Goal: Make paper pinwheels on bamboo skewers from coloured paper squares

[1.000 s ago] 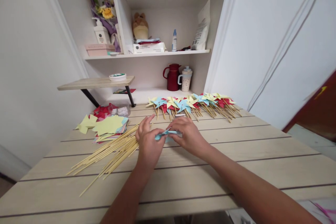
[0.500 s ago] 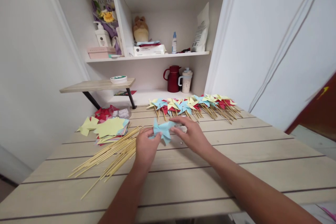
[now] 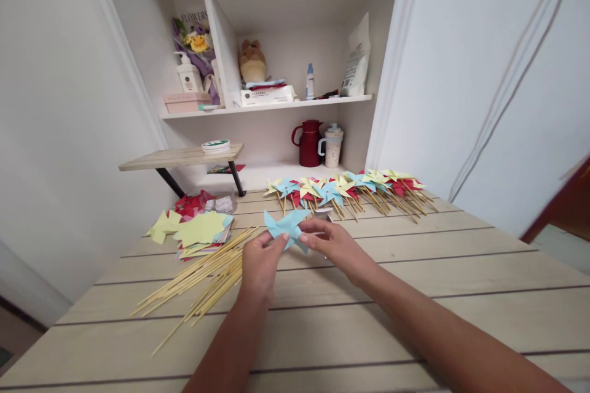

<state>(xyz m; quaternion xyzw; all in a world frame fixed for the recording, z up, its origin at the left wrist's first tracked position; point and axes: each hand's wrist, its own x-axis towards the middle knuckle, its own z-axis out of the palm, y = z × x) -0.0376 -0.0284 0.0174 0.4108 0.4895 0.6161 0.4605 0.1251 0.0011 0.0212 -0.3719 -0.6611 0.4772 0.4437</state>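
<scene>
A light blue paper pinwheel is held between my two hands, above the middle of the slatted table. My left hand pinches it from the left, with the thumb on its front near the centre. On the other side my right hand grips its right edge between thumb and fingers. No stick shows on this pinwheel; its back is hidden. Left of my left hand lie several thin wooden sticks. Just behind my right hand a small pale object is partly covered.
Several finished pinwheels on sticks lie in a row at the back. A stack of cut paper and red paper pieces sit at the left. Behind them stand a small raised shelf, a red jug and a cup.
The blue pinwheel has turned and now faces up with its blades spread flatter. My right hand has closed in on its right edge. The view has tilted slightly upward.
</scene>
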